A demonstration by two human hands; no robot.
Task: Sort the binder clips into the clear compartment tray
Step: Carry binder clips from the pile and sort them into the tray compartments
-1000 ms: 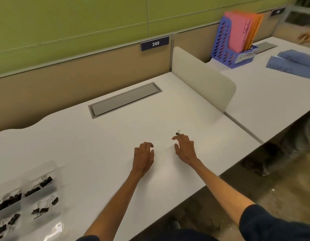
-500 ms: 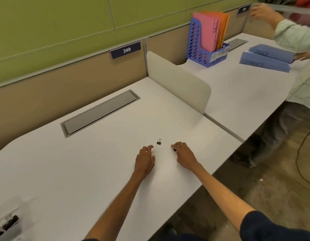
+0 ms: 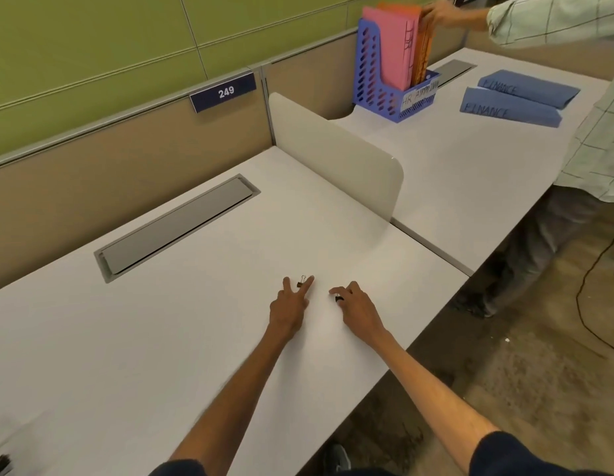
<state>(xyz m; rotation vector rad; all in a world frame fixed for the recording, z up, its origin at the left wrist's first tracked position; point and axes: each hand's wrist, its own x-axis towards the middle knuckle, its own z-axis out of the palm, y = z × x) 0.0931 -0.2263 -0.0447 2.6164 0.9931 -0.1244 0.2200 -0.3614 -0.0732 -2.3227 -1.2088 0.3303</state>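
Fingers [image 3: 308, 285] of the left hand [image 3: 287, 312], two of them, lie straight and splayed on the white worktop [image 3: 195, 338]. They straddle a small binder clip [image 3: 302, 280] near the front edge, likely penning it for pick-up, and grip nothing. The right hand [image 3: 359, 305] pinches a second clip [image 3: 339, 298] between thumb and forefinger, probably gathering strays for the tray, which I cannot make out.

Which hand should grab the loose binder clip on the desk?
Left. The left hand has two straight fingers flanking the binder clip; the right hand lies apart, apparently already pinching a black clip.
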